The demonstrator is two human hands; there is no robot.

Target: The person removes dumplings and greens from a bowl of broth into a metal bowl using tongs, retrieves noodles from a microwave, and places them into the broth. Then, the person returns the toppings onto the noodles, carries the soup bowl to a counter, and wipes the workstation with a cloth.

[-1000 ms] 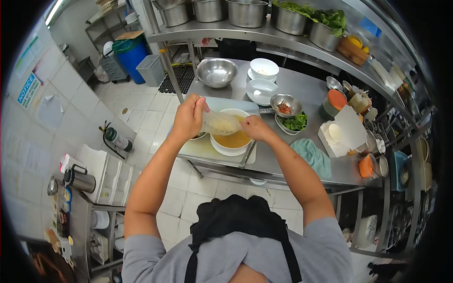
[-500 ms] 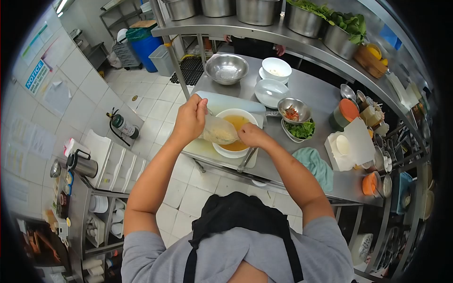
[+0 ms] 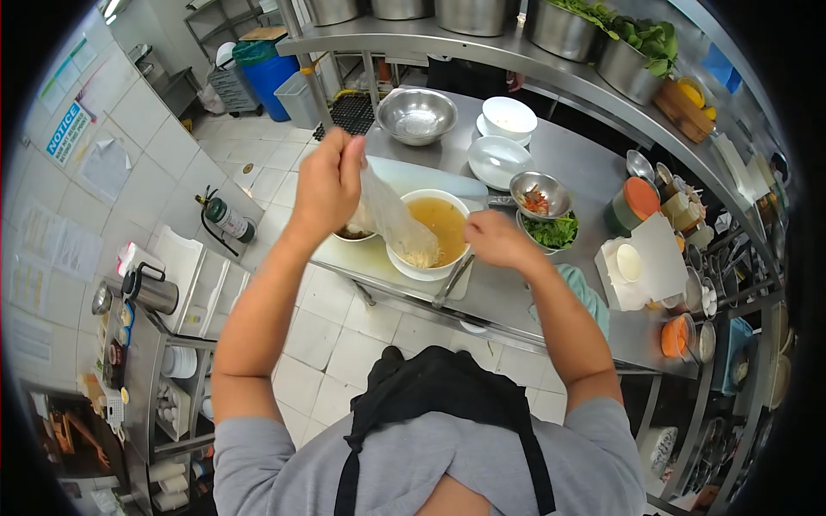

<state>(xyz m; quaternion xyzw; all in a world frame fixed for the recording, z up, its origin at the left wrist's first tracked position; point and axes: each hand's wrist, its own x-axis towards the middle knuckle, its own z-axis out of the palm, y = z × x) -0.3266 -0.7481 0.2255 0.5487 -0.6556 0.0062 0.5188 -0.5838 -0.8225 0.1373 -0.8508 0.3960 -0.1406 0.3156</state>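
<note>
My left hand [image 3: 331,187] is raised at the left, closed around the upper end of a clear plastic bag [image 3: 389,211]. The bag slants down to the right over a white bowl of yellowish broth [image 3: 446,222], and pale, noodle-like bits show at its lower end in the bowl. By the bowl's right rim is my right hand [image 3: 502,241], fingers curled closed and slightly blurred; whether anything is in them is hidden. A second bowl with dark contents [image 3: 354,235] peeks out beneath the bag, beside my left hand.
Right of the broth stand a steel bowl of orange-red shreds [image 3: 537,199] and a bowl of green leaves [image 3: 552,232]. White bowls [image 3: 501,163] and a large steel bowl [image 3: 416,117] sit behind. A green cloth [image 3: 589,297] lies at the front edge. Overhead runs a steel shelf [image 3: 482,43].
My left hand has risen and moved left, pulling the bag from level to steeply slanted. My right hand has shifted right, away from the bag. The second bowl now shows.
</note>
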